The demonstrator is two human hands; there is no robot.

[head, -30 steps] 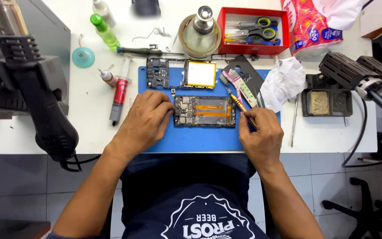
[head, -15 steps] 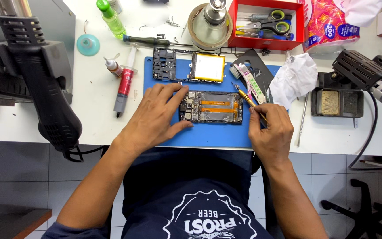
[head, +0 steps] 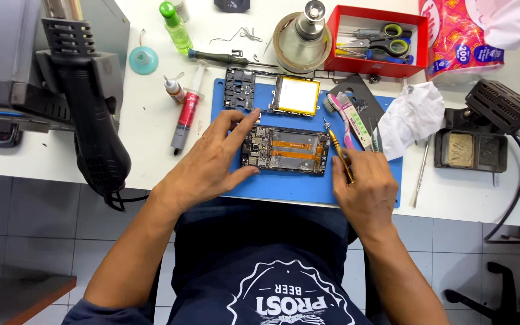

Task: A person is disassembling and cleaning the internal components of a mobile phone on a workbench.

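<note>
An opened phone body (head: 285, 150) with bare circuit boards and orange flex cables lies on a blue work mat (head: 284, 186). My left hand (head: 215, 159) grips its left end, thumb at the near edge, fingers over the far corner. My right hand (head: 365, 189) holds a small orange-handled screwdriver (head: 338, 150), its tip raised just beyond the phone's right end. Behind the phone on the mat lie a black frame part (head: 239, 88) and a yellow-faced battery panel (head: 297, 95).
A hot-air gun (head: 88, 120) hangs from a grey station at the left. Tubes, a green bottle (head: 174, 25), a long screwdriver (head: 227, 58), a red tray with scissors (head: 375, 41), a crumpled tissue (head: 413, 117), tweezers, and a soldering stand (head: 470, 147) surround the mat.
The view has shifted, so the bench sits lower in frame. My left hand has slid from on top of the phone to its left end. My right hand keeps the screwdriver by the phone's right end.
</note>
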